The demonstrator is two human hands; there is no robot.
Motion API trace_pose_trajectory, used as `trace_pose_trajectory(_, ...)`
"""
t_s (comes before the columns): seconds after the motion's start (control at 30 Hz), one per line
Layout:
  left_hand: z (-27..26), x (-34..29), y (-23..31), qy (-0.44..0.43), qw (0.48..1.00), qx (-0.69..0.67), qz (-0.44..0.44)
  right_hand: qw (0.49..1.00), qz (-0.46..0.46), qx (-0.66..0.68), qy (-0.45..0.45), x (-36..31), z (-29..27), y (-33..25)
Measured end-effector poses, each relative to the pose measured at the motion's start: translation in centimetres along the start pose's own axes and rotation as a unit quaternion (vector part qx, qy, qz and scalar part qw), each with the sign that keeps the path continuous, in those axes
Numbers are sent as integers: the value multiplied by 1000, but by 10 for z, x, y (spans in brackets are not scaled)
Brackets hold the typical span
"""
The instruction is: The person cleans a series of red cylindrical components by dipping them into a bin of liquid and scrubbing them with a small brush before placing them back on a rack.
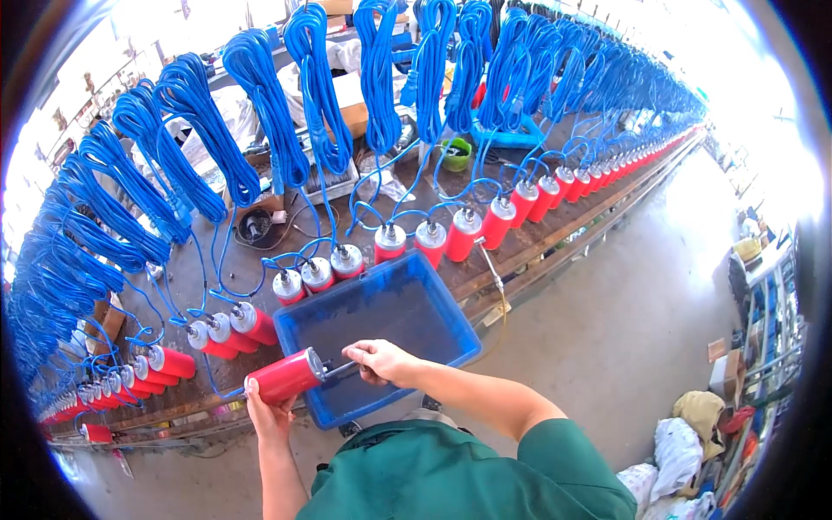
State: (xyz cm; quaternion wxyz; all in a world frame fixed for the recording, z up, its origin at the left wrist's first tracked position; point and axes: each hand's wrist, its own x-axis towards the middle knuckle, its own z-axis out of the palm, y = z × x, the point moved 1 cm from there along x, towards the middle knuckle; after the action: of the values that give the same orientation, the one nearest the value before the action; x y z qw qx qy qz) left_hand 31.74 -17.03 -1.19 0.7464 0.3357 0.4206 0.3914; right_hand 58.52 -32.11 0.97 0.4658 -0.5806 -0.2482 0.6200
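Note:
My left hand (272, 411) is wrapped around the lower end of a red cylinder (286, 378) with a grey metal end cap, held tilted over the left front of a blue plastic tub (368, 411). A dark fitting stands out from the cap. My right hand (381, 359) has its fingers closed on a thin metal tool (341, 370), whose tip is at or close to that fitting; its exact kind is too small to tell. Dark liquid or a dark bottom shows inside the tub. A blue cable (213, 380) runs near the cylinder's far end.
More red cylinders (500, 224) line the workbench edge on both sides, wired to coiled blue cables (264, 104) hanging in a row. A metal nozzle with a hose (492, 264) hangs at the edge. A green cup (455, 156) stands on the bench. Bags (678, 455) crowd the right floor.

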Motion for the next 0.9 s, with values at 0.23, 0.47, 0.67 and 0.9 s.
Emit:
trace_pose_trajectory(0.23,0,-1,2,6,1000,-9,-2,808,-373,-452,63,-11,-28,-7)
trace_pose_trajectory(0.47,-1,1,-1,7,1000,7,8,969,-100,-203,94,15,-18,9)
trace_pose_trajectory(0.67,-9,7,-5,-7,1000,22,10,995,19,-37,94,16,-6,8)
trace_pose_trajectory(0.9,-10,7,-6,5,1000,16,9,866,-350,-354,40,-9,-18,-1)
